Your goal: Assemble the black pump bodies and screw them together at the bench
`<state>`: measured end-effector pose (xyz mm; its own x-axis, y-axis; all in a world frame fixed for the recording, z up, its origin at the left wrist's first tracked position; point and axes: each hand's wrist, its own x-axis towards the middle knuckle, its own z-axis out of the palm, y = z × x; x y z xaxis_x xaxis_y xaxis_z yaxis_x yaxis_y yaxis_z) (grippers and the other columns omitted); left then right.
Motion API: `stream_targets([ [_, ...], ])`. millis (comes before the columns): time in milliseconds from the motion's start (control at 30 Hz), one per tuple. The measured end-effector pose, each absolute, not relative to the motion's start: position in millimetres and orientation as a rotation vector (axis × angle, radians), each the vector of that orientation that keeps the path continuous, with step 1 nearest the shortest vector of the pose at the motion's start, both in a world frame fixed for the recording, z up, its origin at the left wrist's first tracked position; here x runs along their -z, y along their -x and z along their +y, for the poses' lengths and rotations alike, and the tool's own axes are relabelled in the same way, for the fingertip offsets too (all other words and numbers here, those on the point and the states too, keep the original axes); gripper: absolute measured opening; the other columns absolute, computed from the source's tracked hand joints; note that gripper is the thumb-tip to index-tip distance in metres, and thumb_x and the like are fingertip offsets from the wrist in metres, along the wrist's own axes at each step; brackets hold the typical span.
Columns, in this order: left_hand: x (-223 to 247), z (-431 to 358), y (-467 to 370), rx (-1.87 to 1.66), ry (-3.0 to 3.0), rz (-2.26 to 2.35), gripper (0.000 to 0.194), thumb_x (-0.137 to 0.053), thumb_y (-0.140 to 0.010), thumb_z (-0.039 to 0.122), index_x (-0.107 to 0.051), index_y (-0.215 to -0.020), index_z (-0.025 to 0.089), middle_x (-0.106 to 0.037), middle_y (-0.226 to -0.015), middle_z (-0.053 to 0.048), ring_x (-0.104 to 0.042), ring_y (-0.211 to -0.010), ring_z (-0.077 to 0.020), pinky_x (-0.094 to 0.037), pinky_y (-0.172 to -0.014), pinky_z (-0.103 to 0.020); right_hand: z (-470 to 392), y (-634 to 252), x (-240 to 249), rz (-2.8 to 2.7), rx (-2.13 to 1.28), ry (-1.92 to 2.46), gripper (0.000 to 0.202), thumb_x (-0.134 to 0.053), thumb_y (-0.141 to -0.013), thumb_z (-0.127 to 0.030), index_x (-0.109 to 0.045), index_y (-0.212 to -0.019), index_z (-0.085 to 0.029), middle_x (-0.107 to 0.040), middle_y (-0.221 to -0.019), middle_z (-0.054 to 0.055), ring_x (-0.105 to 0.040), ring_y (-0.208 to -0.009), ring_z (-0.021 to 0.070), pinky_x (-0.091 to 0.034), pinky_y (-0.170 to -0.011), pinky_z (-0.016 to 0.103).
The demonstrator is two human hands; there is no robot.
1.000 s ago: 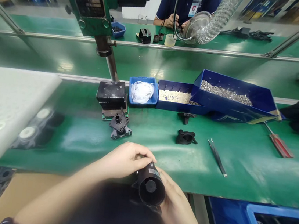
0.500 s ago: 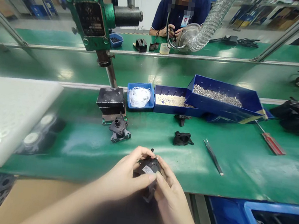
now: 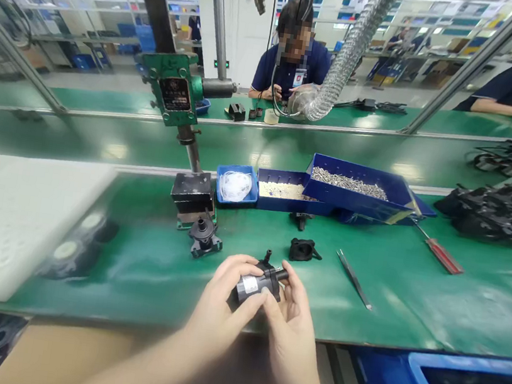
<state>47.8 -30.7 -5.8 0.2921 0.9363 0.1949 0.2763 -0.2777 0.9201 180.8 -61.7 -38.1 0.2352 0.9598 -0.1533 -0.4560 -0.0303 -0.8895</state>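
Observation:
Between my two hands is a small black pump [image 3: 260, 286] with a white label and a short spout pointing up. My left hand [image 3: 228, 293] wraps round its labelled body, thumb in front. On the other end my right hand [image 3: 290, 311] grips it with thumb and fingers. Just beyond lie a black plastic housing [image 3: 304, 249] and a smaller black part [image 3: 300, 221]. Farther left, a black pump part [image 3: 205, 236] with an upright spout sits at the foot of the green press [image 3: 173, 92]. Tweezers [image 3: 354, 280] lie right of my hands.
Along the back stand a blue tray of white rings [image 3: 218, 180], a bin of pale small parts [image 3: 278, 204] and a tilted bin of screws [image 3: 354, 199]. A red-handled screwdriver [image 3: 444, 256] lies right; a white perforated board [image 3: 65, 222] left. A co-worker [image 3: 293, 64] sits opposite.
The pump has turned so its label and spout show more, and it is raised slightly clear of the table edge. My right fingers have shifted to its right end. The camera has tilted upward.

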Motion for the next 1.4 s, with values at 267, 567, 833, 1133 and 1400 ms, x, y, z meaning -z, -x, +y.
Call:
stream_targets([
  [267,13.5,-31.1,-46.2,-1.139,-1.559,1.025,0.017,-0.064,-0.089,0.029,-0.066,-0.105,0.024,-0.060,-0.121,-0.009,-0.057,-0.117,-0.0246,-0.048,-0.100,-0.040,-70.5,-184.7,32.7,-0.842,-1.180,1.123,0.054,-0.069,-0.087,-0.035,-0.048,-0.137,-0.031,-0.053,-0.136,0.007,-0.051,-0.129,0.0230,-0.046,-0.107,0.035],
  [567,17.9,-33.0,-40.1,-1.172,-1.538,0.990,0.017,-0.065,-0.088,0.028,-0.068,-0.104,0.023,-0.061,-0.120,-0.010,-0.057,-0.116,-0.0248,-0.048,-0.102,-0.042,-74.6,-179.1,31.8,-0.840,-1.160,1.161,0.054,-0.071,-0.085,-0.034,-0.050,-0.135,-0.033,-0.051,-0.139,0.006,-0.051,-0.129,0.0233,-0.050,-0.104,0.036],
  [833,22.0,-29.6,-33.8,-1.209,-1.544,0.978,0.017,-0.065,-0.088,0.026,-0.069,-0.104,0.021,-0.063,-0.117,-0.010,-0.059,-0.113,-0.0244,-0.049,-0.100,-0.041,-68.2,-184.3,37.1,-0.965,-1.064,1.188,0.040,-0.074,-0.082,-0.031,-0.064,-0.121,-0.032,-0.040,-0.141,0.006,-0.052,-0.125,0.0241,-0.054,-0.097,0.034],
  [1133,25.5,-25.6,-26.9,-1.224,-1.658,0.986,0.023,-0.064,-0.088,0.023,-0.065,-0.110,0.021,-0.063,-0.118,-0.009,-0.060,-0.113,-0.0228,-0.048,-0.101,-0.039,-68.6,-170.0,38.7,-0.913,-1.092,1.174,0.048,-0.074,-0.083,-0.028,-0.054,-0.127,-0.033,-0.048,-0.139,0.005,-0.049,-0.128,0.0232,-0.051,-0.101,0.035],
  [1400,25.1,-22.2,-23.9,-1.279,-1.748,0.953,0.022,-0.062,-0.087,0.020,-0.066,-0.109,0.021,-0.064,-0.116,-0.009,-0.059,-0.113,-0.0222,-0.048,-0.099,-0.038,-66.7,-163.2,43.0,-0.928,-1.036,1.186,0.046,-0.073,-0.084,-0.025,-0.055,-0.125,-0.032,-0.048,-0.136,0.006,-0.048,-0.129,0.0232,-0.050,-0.103,0.036],
])
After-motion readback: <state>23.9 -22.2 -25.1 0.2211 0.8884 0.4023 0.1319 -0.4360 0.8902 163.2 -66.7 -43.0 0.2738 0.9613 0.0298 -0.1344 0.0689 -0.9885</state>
